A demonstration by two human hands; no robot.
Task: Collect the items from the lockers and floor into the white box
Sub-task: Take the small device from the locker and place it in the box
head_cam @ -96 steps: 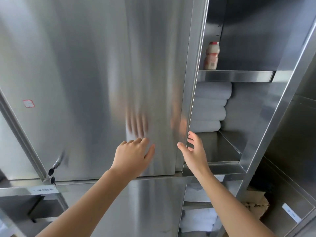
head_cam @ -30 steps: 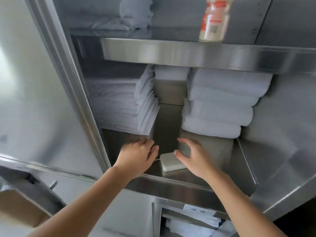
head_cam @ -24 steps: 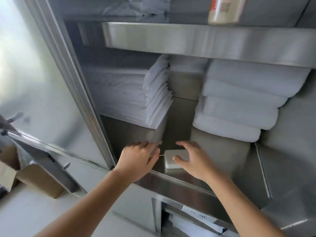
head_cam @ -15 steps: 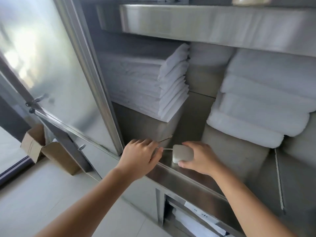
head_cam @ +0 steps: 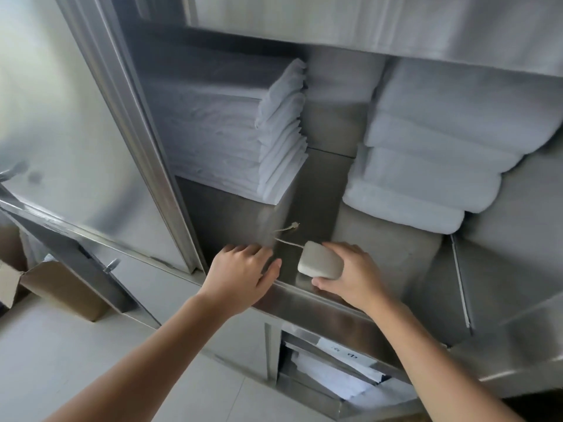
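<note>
My right hand [head_cam: 355,277] grips a small white rounded block [head_cam: 320,264] with a thin cord [head_cam: 286,236] trailing from its far end, lifted just above the steel locker shelf [head_cam: 307,190]. My left hand [head_cam: 243,274] rests on the shelf's front lip [head_cam: 304,301], left of the block, holding nothing, fingers loosely spread. The white box is out of view.
Folded white sheets [head_cam: 243,138] fill the shelf's left, rolled white towels [head_cam: 441,156] its right. The open steel door [head_cam: 76,132] stands at left. A cardboard box [head_cam: 54,287] sits on the tiled floor. A lower compartment [head_cam: 332,373] holds more white linen.
The locker door has been swung open. My right hand closed on the white block and raised it off the shelf toward me. The view tilted down; the bottle on the upper shelf left the frame.
</note>
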